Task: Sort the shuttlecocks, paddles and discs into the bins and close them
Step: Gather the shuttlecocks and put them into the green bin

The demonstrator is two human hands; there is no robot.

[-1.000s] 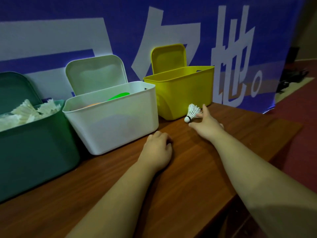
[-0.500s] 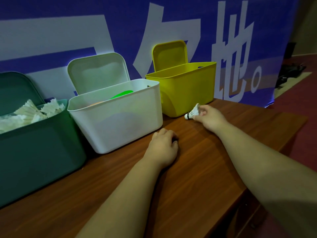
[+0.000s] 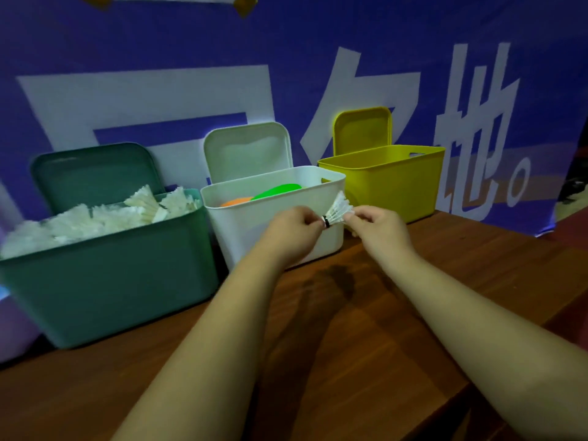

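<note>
A white shuttlecock (image 3: 339,213) is held in the air in front of the white bin (image 3: 273,218). My left hand (image 3: 291,232) pinches its cork end and my right hand (image 3: 377,227) pinches its feather skirt. The green bin (image 3: 105,281) on the left is heaped with white shuttlecocks (image 3: 95,218). Inside the white bin lie a green disc (image 3: 276,190) and an orange disc (image 3: 235,202). The yellow bin (image 3: 391,183) stands at the right, its contents hidden. All three lids stand upright behind the bins.
The bins stand in a row on a brown wooden table (image 3: 350,329) against a blue banner (image 3: 159,74) with white characters. The table's right edge (image 3: 560,313) drops to a red floor.
My right hand lifted the shuttlecock off the table by the yellow bin and carried it left. My left hand rose from the table and took hold of its cork end. The view shifted left.
</note>
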